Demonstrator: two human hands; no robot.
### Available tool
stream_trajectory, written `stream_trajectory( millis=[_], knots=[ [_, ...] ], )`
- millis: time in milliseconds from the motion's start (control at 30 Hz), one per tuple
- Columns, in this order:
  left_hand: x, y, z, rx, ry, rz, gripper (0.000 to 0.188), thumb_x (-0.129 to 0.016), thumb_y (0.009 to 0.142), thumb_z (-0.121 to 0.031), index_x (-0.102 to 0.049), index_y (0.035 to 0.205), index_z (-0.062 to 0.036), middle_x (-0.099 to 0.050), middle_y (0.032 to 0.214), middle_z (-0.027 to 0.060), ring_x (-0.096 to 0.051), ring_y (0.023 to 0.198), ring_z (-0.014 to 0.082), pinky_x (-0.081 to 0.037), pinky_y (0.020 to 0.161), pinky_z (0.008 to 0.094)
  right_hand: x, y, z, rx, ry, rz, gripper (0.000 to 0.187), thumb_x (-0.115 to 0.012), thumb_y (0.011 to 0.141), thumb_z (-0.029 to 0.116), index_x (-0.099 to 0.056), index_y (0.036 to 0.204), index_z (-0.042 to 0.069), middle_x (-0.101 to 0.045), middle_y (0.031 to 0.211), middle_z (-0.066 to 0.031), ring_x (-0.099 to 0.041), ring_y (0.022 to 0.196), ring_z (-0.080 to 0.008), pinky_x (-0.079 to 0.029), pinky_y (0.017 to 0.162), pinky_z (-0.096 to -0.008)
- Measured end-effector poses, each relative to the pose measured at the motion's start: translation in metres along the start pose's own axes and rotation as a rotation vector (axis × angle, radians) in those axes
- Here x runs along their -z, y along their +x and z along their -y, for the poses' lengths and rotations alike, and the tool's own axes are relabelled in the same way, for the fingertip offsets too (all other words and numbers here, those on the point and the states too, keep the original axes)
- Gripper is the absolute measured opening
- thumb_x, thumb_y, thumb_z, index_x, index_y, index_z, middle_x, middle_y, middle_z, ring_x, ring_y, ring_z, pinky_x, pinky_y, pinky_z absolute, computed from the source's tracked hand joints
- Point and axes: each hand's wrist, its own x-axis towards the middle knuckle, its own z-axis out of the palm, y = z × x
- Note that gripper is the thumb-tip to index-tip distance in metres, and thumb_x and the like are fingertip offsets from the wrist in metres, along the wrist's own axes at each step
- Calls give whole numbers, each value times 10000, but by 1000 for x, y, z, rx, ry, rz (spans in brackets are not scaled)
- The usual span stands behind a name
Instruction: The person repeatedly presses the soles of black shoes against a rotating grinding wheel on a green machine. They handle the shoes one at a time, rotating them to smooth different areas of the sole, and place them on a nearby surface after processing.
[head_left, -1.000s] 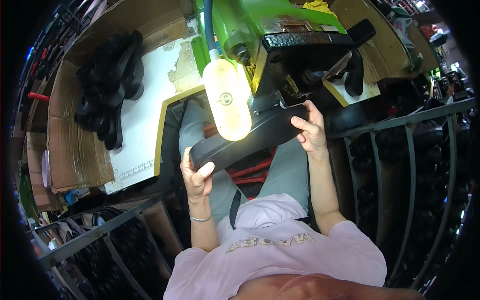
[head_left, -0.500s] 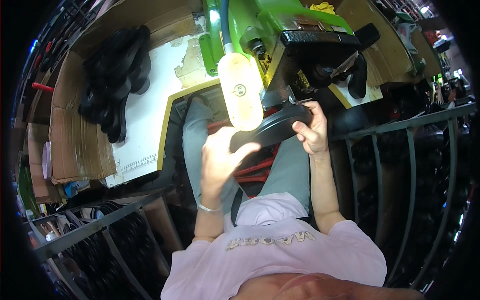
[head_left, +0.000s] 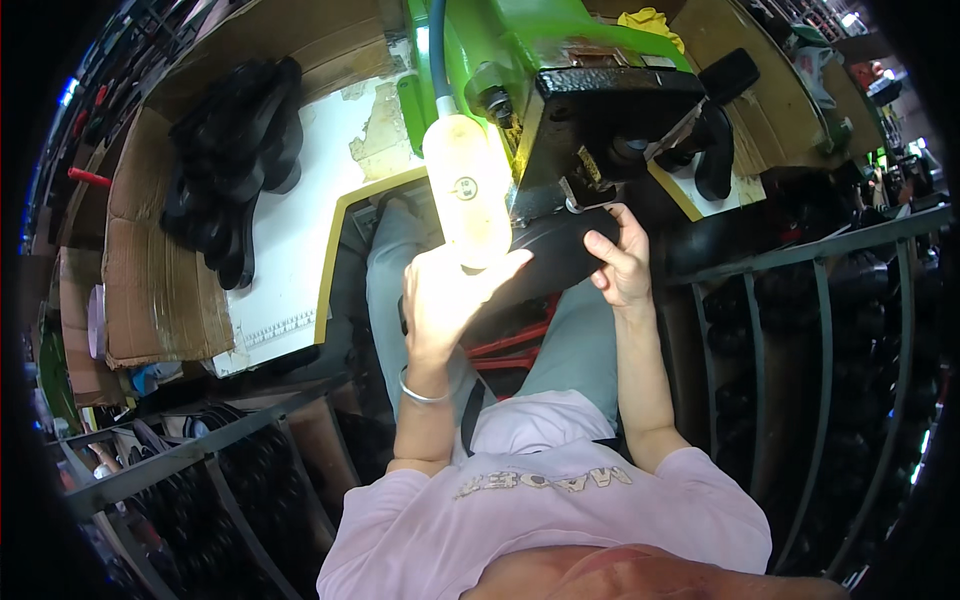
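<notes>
Head view: a black shoe sole (head_left: 553, 252) is held up over the person's lap, slanting from near left to far right, its far right end just under the black machine head (head_left: 620, 95) of a green machine (head_left: 560, 45). The right hand (head_left: 624, 262) grasps that end, thumb on the near face and fingers around the far edge. The left hand (head_left: 445, 300) lies across the sole's left part, thumb pointing right; its fingers are lost in glare, so I cannot tell how firmly it grips. The likeliest trouble is at the small metal tip (head_left: 572, 203) below the head: the right fingertips are just beside it, and if the sole skidded or the mechanism moved, they could be nicked or pinched. Whether sole and tip touch is unclear. The lit lamp (head_left: 466, 190) hangs right over the left hand, hiding part of the sole and bleaching the skin; a slight lift could knock it, and its dazzle could mask a misplaced edge. If the left hand's hold is loose, the sole could pivot about the right-hand pinch, dropping its left end and scuffing its far edge against the metal.
</notes>
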Motion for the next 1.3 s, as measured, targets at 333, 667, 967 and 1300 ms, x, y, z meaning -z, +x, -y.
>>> stream_trajectory(
  millis=[333,667,967,1300],
  knots=[
    [-10,5,-15,99,76,48,310,-831,737,-290,-740,859,-20,-717,761,115,-689,643,229,-525,632,304,6,3,16,39,-55,-10,313,-714,813,-15,-516,1047,47,-619,897,-36,-558,605,-35,-351,346,-145],
    [-4,-7,24,101,-204,-10,260,-817,752,-228,-718,826,1,-691,693,137,-649,568,173,-492,554,298,-16,-4,2,-13,-51,57,361,-732,767,-62,-530,1045,48,-615,936,-54,-567,617,-44,-360,347,-145],
    [-18,-41,73,237,-375,-61,262,-806,757,-160,-609,707,6,-607,584,44,-510,537,66,-429,521,252,-39,-10,-8,27,-189,79,426,-745,719,-87,-505,1053,24,-606,927,-70,-546,598,-35,-363,375,-141],
    [-34,-59,76,234,-595,-101,181,-775,785,-86,-627,781,19,-645,707,59,-550,623,78,-458,604,246,-48,-2,-27,164,-315,150,408,-818,689,-43,-549,991,17,-648,903,-55,-609,745,-87,-488,646,-224]
  ],
)
